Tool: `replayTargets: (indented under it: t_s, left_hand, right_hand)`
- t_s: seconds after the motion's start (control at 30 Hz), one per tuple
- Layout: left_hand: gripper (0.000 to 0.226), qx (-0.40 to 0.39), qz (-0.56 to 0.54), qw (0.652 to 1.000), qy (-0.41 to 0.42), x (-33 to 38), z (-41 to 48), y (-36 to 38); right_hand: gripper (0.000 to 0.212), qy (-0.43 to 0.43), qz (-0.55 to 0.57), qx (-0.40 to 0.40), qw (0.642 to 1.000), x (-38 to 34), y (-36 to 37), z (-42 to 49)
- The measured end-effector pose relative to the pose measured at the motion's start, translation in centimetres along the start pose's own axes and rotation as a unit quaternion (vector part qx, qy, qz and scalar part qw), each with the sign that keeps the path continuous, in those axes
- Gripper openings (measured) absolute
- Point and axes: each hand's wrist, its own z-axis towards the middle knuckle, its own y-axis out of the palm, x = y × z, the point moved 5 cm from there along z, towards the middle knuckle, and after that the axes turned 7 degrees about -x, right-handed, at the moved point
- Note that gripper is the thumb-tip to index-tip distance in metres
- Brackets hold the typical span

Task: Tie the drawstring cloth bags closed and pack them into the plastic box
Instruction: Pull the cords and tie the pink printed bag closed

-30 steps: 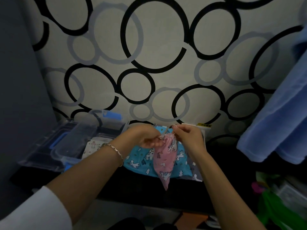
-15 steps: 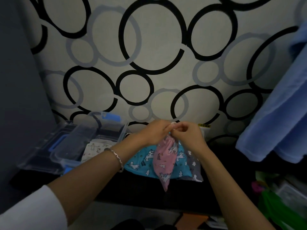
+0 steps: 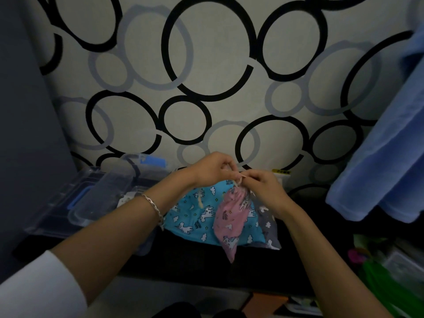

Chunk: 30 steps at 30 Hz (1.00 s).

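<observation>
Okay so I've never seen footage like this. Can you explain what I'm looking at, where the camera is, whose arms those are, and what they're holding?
No machine here: the camera sits on a person's head, looking down at their own arms. The left hand and right hand pinch the string at the neck of a pink bag. Behind it, a blue bag and a grey bag lie on a dark surface. A clear plastic box stands open at the left.
</observation>
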Motion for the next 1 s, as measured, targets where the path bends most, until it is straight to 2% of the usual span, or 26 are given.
replayTargets:
  t_s: [0.1, 0.23, 0.3, 0.37, 0.47, 0.53, 0.6, 0.67, 0.73, 0.83, 0.9, 1.0]
  left_hand:
    - [0.011, 0.037, -0.044, 0.998, 0.027, 0.1, 0.0, -0.3]
    - [0.018, 0.057, -0.064, 0.996, 0.035, 0.3, 0.1, 0.0]
    - [0.024, 0.052, -0.074, 0.995, 0.029, 0.2, 0.3, 0.1]
    - [0.027, 0.050, -0.077, 0.996, 0.020, 0.1, 0.5, 0.1]
    - [0.023, 0.053, -0.097, 0.994, 0.008, 0.5, 0.4, 0.0]
    - [0.022, 0.050, -0.092, 0.994, -0.017, 0.7, 0.4, 0.0]
    - [0.025, 0.016, -0.097, 0.994, -0.056, 0.4, 0.3, 0.1]
    - [0.025, -0.027, -0.153, 0.984, -0.090, -0.1, 0.2, 0.2]
    - [0.025, -0.057, -0.209, 0.971, -0.097, -0.1, 0.1, 0.6]
    - [0.037, -0.059, -0.196, 0.975, -0.082, 0.6, -0.1, 1.0]
    - [0.035, -0.035, -0.140, 0.985, -0.090, 0.7, 0.0, 0.9]
    - [0.039, -0.001, -0.078, 0.993, -0.093, 0.3, 0.1, 0.2]
  right_hand:
    - [0.013, 0.032, 0.164, -0.008, 0.986, 0.1, 0.2, -0.1]
    - [0.014, 0.040, 0.241, -0.016, 0.970, -0.1, 0.2, -0.1]
    - [0.014, 0.041, 0.235, 0.001, 0.971, -0.1, 0.1, -0.1]
    - [0.012, 0.039, 0.182, 0.036, 0.982, -0.4, 0.0, -0.2]
    - [0.001, 0.034, 0.122, 0.089, 0.988, -1.2, 0.0, -0.4]
    - [0.024, 0.029, 0.113, 0.109, 0.987, -1.0, -0.3, -0.4]
    - [0.030, 0.011, 0.097, 0.092, 0.991, -1.2, -0.2, -0.4]
    - [0.017, -0.023, 0.099, 0.082, 0.991, -1.4, 0.1, -0.4]
    - [0.008, -0.043, 0.117, 0.116, 0.985, -1.2, 0.1, -0.5]
    - [0.029, -0.023, 0.214, 0.159, 0.964, 0.0, 0.3, -0.3]
    - [0.027, 0.018, 0.303, 0.163, 0.939, 0.8, 0.5, -0.1]
    - [0.022, 0.059, 0.451, 0.198, 0.868, 2.3, 0.1, -0.2]
